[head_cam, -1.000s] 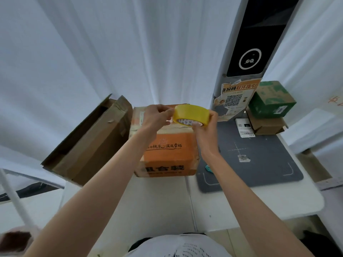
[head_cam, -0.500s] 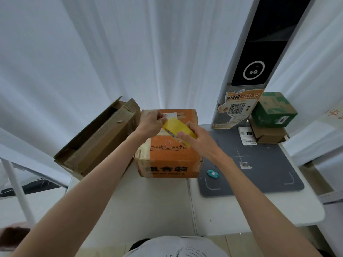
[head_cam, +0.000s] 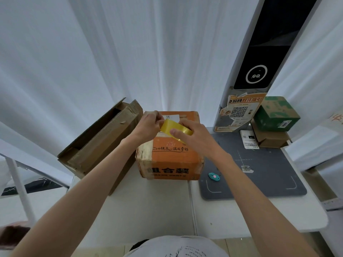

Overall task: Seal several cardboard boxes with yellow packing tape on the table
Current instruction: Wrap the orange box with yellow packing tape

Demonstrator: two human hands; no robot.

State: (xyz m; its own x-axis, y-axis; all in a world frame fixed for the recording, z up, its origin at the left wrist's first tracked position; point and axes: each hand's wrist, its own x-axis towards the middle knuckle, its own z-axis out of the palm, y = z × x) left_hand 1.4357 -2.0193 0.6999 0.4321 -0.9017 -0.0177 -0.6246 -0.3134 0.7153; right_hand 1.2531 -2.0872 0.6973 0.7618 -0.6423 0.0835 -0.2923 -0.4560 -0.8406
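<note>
While the white table (head_cam: 148, 210) carries an orange box (head_cam: 172, 160), an open brown carton (head_cam: 100, 143) leans just left of that box. Over the box's top, the right hand (head_cam: 196, 138) grips the yellow tape roll (head_cam: 175, 129), fingers curled round it. The left hand (head_cam: 148, 127) pinches the roll's far edge. A small teal cutter (head_cam: 214, 176) lies right of the box.

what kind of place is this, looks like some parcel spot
Probably a parcel pickup or packing station: a tall scanner kiosk with a QR-code pickup notice, a grey scanning mat on the white table, and several cardboard boxes, like the orange box.
</note>
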